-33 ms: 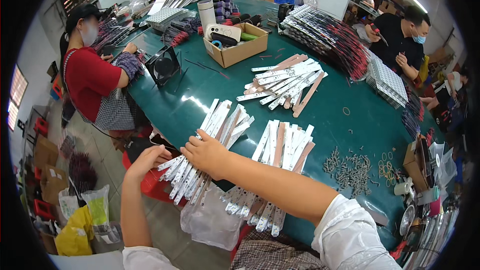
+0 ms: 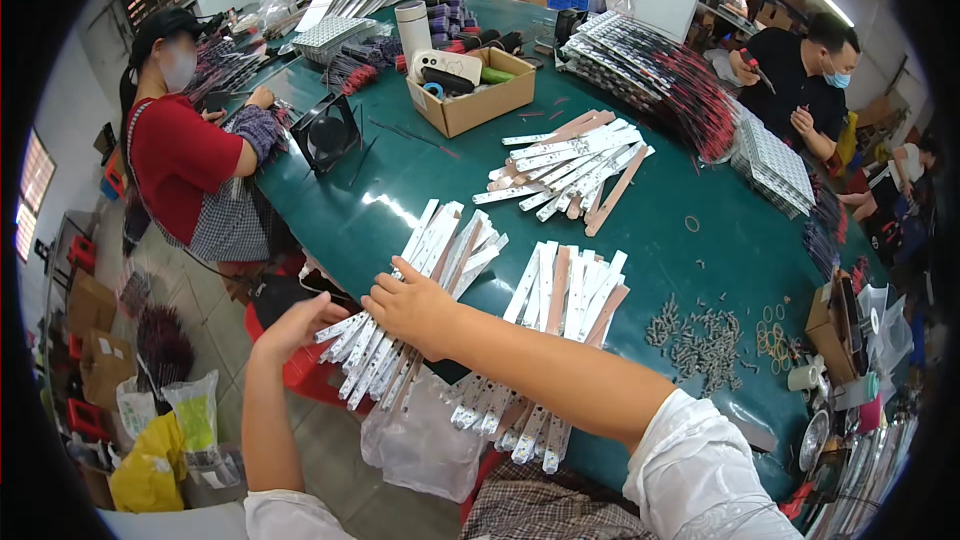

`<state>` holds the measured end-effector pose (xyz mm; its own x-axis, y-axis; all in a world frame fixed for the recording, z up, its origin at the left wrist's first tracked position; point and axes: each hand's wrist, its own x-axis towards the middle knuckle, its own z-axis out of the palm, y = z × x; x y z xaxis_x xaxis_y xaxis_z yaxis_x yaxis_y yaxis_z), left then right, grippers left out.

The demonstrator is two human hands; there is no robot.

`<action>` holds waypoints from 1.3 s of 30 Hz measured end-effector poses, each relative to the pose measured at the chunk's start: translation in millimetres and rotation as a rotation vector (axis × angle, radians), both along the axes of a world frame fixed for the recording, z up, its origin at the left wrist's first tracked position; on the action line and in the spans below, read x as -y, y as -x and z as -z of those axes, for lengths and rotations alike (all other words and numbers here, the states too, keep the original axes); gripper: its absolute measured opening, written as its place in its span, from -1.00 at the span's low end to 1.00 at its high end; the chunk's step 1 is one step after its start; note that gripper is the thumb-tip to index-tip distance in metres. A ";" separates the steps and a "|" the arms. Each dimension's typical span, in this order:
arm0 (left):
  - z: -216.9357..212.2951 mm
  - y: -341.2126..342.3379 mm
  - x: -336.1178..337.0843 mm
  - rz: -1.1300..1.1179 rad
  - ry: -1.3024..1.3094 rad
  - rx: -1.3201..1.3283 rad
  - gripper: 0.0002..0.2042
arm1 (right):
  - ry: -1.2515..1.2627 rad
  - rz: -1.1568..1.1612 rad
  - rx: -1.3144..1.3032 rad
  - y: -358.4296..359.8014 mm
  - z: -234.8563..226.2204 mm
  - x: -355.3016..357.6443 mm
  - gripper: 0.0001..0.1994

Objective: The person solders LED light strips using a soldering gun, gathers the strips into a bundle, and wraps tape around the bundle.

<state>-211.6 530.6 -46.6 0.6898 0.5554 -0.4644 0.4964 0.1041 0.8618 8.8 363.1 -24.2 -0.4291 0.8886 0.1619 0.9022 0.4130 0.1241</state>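
Observation:
My right hand reaches across to the left and lies over a bundle of narrow white circuit-board strips, its fingers bent round them. Small yellowish dots mark the strips, and a few show a brown face. Beside the left ends of this bundle is my left hand, fingers stretched toward the strips; whether they touch is hard to tell. The bundle overhangs the table's near edge. Under my right forearm runs a second strip bundle, partly hidden by it. Farther back, a looser strip pile lies fanned out.
Small grey screw-like parts and rubber bands lie on the green table at right. A cardboard box and a black fan stand farther back. Co-workers sit at left and right. A plastic bag hangs below the edge.

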 end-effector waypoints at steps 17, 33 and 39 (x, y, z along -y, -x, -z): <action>68.7 66.3 85.3 -0.064 0.788 0.595 -0.09 | -0.114 -0.265 -0.153 5.6 7.2 17.4 -0.45; -50.8 -53.4 61.4 -0.336 -0.480 0.510 -0.33 | -0.388 -0.030 -1.033 1.4 -52.5 22.0 -0.20; -63.7 -102.5 63.9 -0.189 -0.599 0.589 -0.32 | -0.439 0.102 -1.446 -18.6 -70.7 23.7 -0.26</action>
<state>-109.0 466.7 17.1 0.5978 0.7220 0.3482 -0.0290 -0.4147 0.9095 27.4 339.3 46.5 0.3853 0.6748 0.6294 0.3736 0.5096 -0.7751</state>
